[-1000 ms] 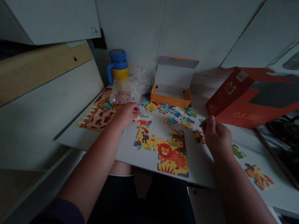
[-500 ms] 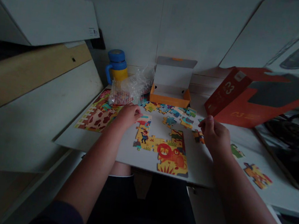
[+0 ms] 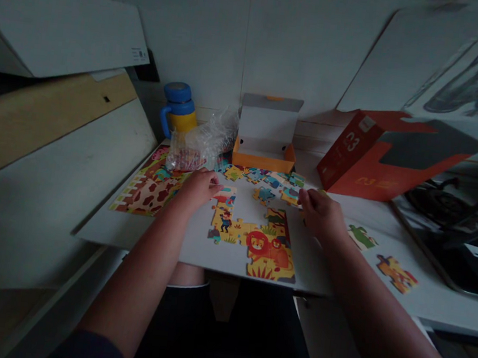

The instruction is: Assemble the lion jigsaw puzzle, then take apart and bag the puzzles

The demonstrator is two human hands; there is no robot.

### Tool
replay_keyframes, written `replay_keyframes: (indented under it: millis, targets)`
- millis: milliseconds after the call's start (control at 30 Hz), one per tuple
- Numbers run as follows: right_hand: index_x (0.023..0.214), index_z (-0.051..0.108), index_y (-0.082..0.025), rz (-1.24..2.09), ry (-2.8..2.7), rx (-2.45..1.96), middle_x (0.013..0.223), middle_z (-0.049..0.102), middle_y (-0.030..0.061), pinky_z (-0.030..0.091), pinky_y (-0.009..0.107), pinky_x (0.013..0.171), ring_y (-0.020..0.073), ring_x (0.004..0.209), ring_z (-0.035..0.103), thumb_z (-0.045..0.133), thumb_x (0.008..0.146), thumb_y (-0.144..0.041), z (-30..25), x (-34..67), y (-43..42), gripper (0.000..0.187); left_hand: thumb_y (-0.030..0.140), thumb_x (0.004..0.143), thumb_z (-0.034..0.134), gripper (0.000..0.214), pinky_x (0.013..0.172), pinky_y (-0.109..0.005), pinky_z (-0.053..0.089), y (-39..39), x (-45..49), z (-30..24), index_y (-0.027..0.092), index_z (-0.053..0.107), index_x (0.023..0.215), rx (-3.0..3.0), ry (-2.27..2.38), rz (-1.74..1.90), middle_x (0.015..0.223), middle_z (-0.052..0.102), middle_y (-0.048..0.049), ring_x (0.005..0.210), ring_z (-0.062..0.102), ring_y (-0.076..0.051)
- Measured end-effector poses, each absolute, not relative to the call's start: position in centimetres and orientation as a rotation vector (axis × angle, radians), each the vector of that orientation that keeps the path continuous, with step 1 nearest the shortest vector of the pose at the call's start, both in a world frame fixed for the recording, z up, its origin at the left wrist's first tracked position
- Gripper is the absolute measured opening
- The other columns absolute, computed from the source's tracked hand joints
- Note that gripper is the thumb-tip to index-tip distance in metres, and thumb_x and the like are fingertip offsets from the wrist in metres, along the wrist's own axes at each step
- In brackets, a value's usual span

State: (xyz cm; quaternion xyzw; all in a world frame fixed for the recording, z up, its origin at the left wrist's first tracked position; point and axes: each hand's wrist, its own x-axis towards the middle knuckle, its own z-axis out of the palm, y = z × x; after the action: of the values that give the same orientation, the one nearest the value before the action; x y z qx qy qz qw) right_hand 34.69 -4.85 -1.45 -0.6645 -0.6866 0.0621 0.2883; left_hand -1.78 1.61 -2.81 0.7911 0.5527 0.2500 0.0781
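Note:
My left hand (image 3: 200,187) is closed, its fingertips at the left edge of a red-and-white puzzle piece (image 3: 227,195). That piece tops a partly joined jigsaw (image 3: 233,231) with a figure in a hat and two lions. My right hand (image 3: 321,213) is curled shut, its fingertips at the right edge of a loose yellow-and-blue puzzle piece (image 3: 289,195). Whether it grips anything is hidden by the fingers. A blue animal piece (image 3: 264,195) lies between the hands. More loose pieces (image 3: 255,175) form a row behind it.
An open orange box (image 3: 263,162) stands at the back, with crumpled clear plastic (image 3: 202,141) and a blue-yellow jug (image 3: 180,110) to its left. A cow-patterned puzzle sheet (image 3: 148,190) lies left. On the right are a red box (image 3: 365,158), two loose pieces (image 3: 397,273) and a stove (image 3: 445,206).
My right hand has moved left, to the loose yellow-and-blue piece. My left hand stays by the top of the joined jigsaw. The whole view has shifted slightly.

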Motion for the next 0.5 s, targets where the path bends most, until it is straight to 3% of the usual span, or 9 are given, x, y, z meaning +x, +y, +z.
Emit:
replay_keyframes:
  millis: [133, 267, 367, 500]
  targets:
    - [0.101, 0.073, -0.023, 0.208, -2.135, -1.844, 0.091, 0.078, 0.0080, 0.038, 0.031, 0.064, 0.0211, 0.073, 0.067, 0.051, 0.102, -0.052, -0.1, 32.2, -4.0, 0.036, 0.028, 0.091, 0.080, 0.010, 0.082, -0.032, 0.054, 2.0, -2.1, -3.4, 0.020, 0.073, 0.088, 2.369, 1.617, 0.771, 0.091, 0.070, -0.0057, 0.086, 0.068, -0.020]
    - [0.124, 0.072, -0.019, 0.151, -2.329, -1.867, 0.121, 0.075, 0.0167, 0.048, 0.035, 0.075, 0.0283, 0.095, 0.072, 0.061, 0.096, -0.062, 1.0, 29.6, -2.4, 0.052, 0.028, 0.090, 0.080, 0.011, 0.081, -0.032, 0.054, 2.1, -2.2, -3.4, 0.020, 0.073, 0.089, 2.359, 1.609, 0.771, 0.092, 0.070, -0.0052, 0.086, 0.068, -0.020]
    - [0.119, 0.074, -0.014, 0.128, -2.435, -1.941, 0.126, 0.072, 0.0226, 0.052, 0.039, 0.080, 0.0338, 0.104, 0.072, 0.070, 0.090, -0.065, 1.3, 28.3, -1.0, 0.059, 0.028, 0.090, 0.081, 0.011, 0.081, -0.032, 0.053, 2.0, -2.1, -3.2, 0.021, 0.072, 0.088, 2.359, 1.629, 0.752, 0.091, 0.070, -0.0045, 0.086, 0.068, -0.020]
    - [0.111, 0.078, -0.016, 0.231, -2.506, -1.921, 0.118, 0.075, 0.0202, 0.054, 0.039, 0.083, 0.0330, 0.103, 0.073, 0.075, 0.088, -0.059, 0.8, 27.7, 0.5, 0.050, 0.026, 0.091, 0.080, 0.010, 0.081, -0.032, 0.052, 1.7, -1.9, -3.1, 0.021, 0.072, 0.087, 2.357, 1.640, 0.748, 0.091, 0.071, -0.0045, 0.087, 0.068, -0.021]
